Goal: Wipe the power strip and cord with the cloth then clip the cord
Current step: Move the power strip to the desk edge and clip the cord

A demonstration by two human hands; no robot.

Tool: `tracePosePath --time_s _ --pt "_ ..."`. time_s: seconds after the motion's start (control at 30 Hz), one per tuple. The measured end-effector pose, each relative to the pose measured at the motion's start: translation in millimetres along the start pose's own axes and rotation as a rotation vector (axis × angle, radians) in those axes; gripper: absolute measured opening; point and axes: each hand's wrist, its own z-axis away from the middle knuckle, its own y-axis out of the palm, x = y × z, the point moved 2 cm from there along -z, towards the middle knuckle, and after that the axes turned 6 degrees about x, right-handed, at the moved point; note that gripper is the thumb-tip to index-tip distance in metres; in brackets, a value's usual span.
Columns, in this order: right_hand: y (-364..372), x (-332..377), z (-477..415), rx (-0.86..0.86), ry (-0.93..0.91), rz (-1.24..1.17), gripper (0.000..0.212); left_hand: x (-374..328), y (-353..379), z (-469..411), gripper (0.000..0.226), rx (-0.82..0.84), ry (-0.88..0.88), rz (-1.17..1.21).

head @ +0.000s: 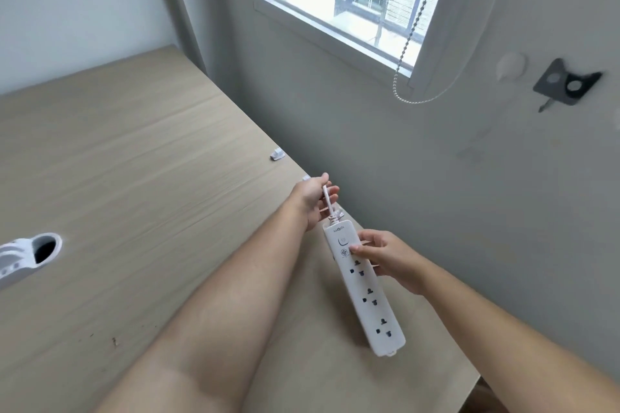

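Observation:
A white power strip (365, 292) with three socket groups is held tilted above the right part of the wooden desk (134, 178). My right hand (385, 261) grips its side near the switch end. My left hand (315, 199) holds the white cord (327, 199) just where it leaves the strip's far end. A small white cord clip (277, 154) sits at the desk's far edge by the wall. Another white clip (305, 178) peeks out behind my left hand. No cloth is in view.
A round cable hole with a white grommet (43, 248) opens in the desk at the left, with a white object beside it. The grey wall stands close on the right, with a window, a bead chain (407, 43) and a dark bracket (567, 84).

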Motion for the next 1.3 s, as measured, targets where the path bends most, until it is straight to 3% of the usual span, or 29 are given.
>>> tracePosePath --time_s 0.27,0.37,0.47,0.83,0.97,1.07,1.3 --pt "-31 -12 -7 -0.090 0.069 0.204 0.017 -54 -9 -12 0.019 -0.150 0.266 0.205" --pt "-37 -14 -14 -0.144 0.086 0.248 0.018 -67 -36 -11 0.018 -0.235 0.354 0.000" --pt "-36 -12 -20 -0.172 0.104 0.304 0.018 -64 -63 -13 0.023 -0.300 0.373 -0.146" --pt "-34 -11 -32 -0.422 0.046 0.601 0.020 -56 -78 -36 0.025 -0.293 0.419 -0.075" --pt "-20 8 -50 -0.547 -0.110 0.722 0.030 -54 -81 -48 0.024 -0.311 0.416 -0.090" --pt "-8 19 -72 -0.554 -0.051 0.850 0.039 -52 -83 -55 0.024 -0.320 0.417 -0.085" --pt "0 20 -88 -0.630 -0.031 0.883 0.026 -48 -87 -67 0.024 -0.301 0.421 -0.076"
